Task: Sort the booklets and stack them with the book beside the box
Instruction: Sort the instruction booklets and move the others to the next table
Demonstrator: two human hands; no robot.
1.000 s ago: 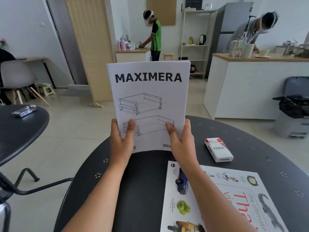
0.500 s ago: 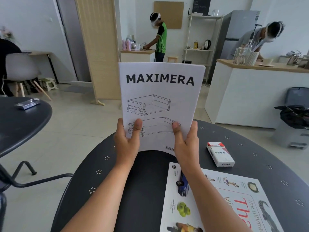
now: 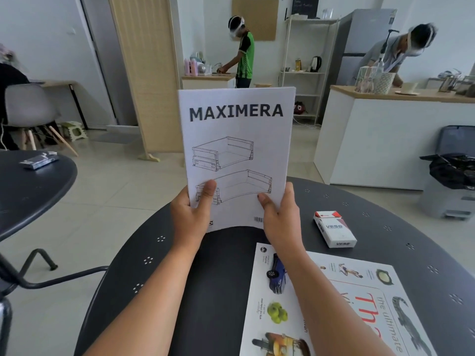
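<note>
- MAXIMERA booklet (image 3: 236, 155) held upright in the air above the near edge of the round dark counter (image 3: 385, 222), cover facing the camera; drawer line drawings and a barcode visible on it.
- left hand (image 3: 189, 219) grips the booklet's lower-left corner: thumb pressed flat on the cover, the other fingers hidden behind the pages.
- right hand (image 3: 281, 219) grips the lower-right corner the same way, thumb on the cover near the barcode, remaining fingers wrapped round the edge and out of sight.
- book (image 3: 334, 312) lies flat on the counter under the right forearm, cover up with red lettering and small photos; part runs out of frame at the bottom.
- white and red VESS box (image 3: 334, 228) lies flat on the counter, just beyond the book's far edge, apart from it and to the right of the right hand.
- second dark counter (image 3: 33, 186) at left carries a small packet (image 3: 38, 160).
- two people work at kitchen units in the background.
</note>
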